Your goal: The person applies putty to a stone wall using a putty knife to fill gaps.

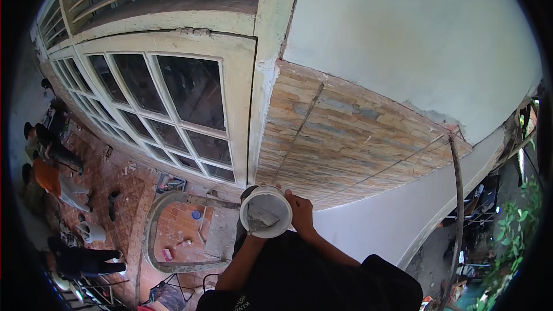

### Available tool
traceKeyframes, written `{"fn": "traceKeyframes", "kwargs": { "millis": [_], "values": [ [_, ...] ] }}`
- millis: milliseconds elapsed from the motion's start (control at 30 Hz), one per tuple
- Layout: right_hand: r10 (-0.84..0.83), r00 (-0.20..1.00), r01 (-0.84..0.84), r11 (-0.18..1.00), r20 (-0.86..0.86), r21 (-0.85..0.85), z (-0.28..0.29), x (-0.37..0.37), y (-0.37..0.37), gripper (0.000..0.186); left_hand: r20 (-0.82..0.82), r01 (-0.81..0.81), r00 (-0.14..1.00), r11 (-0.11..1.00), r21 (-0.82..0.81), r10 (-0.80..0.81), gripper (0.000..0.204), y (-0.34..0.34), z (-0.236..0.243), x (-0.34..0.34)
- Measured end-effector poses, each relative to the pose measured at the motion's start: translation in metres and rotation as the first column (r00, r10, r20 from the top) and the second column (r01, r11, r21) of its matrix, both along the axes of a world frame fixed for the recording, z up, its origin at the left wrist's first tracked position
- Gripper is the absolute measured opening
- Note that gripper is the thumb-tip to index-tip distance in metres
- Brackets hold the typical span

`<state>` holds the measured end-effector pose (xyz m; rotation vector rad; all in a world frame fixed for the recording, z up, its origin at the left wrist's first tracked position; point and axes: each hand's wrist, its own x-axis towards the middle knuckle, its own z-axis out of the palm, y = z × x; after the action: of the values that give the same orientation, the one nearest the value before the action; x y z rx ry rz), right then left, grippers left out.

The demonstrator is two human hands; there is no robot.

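Observation:
A small white bucket (246, 219) is held up in front of my body, its round mouth facing up. Grey wet mortar (264, 219) lies inside, with a paler, flatter patch that I cannot make out clearly. My right hand (300, 212) grips the bucket at its right side, fingers bent near the rim. From below, my left forearm reaches the bucket's near side; my left hand (255, 238) supports it there, with its fingers mostly hidden by the bucket.
Ahead stand a white-framed window (190, 89) and a wall panel of stone-look tiles (345, 132) under pale plaster. A wooden pole (458, 196) leans at right. Far below left, several people are on a tiled floor (124, 196), beside a low curved wall (151, 233).

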<state>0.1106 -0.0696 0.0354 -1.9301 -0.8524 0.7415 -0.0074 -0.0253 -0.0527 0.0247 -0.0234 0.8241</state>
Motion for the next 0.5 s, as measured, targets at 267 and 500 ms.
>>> {"fn": "traceKeyframes", "kwargs": {
  "millis": [267, 500],
  "values": [
    [-0.005, 0.959, -0.098, 0.933, 0.285, 0.347, 0.067, 0.027, 0.009, 0.028, 0.632, 0.445, 0.738, 0.533, -0.72, 0.238, 0.055, 0.006, 0.087, -0.006],
    [-0.467, 0.831, 0.175, 0.735, 0.302, 0.655, 0.135, 0.116, 0.057, 0.04, 0.091, 0.072, 0.994, 0.997, -0.038, -0.068, 0.049, 0.006, 0.047, -0.031]
  ]
}}
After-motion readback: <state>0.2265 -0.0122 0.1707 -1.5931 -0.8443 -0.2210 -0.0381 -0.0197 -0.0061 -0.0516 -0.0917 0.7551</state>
